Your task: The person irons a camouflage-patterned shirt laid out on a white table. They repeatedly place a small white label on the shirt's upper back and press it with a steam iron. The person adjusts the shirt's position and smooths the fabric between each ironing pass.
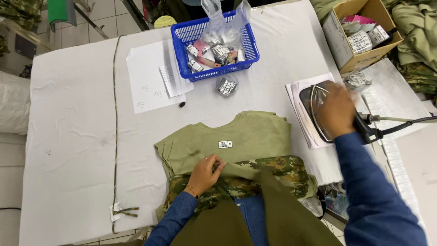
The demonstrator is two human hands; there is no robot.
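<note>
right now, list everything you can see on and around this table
olive fabric pieces: a stack, olive green, table middle, small white label on top
camouflage fabric: one, green-brown, near edge, under the olive flap
iron: one, dark, on white papers at the right
basket: one, blue plastic, far middle, holding small tag packs and a clear bag
paper sheets: two, white, left of the basket
cardboard box: one, brown, far right, holding tags
camouflage strip: one, thin, lying along the table's left part
left hand: pinching the olive flap's edge
right hand: on the iron's handle
</note>
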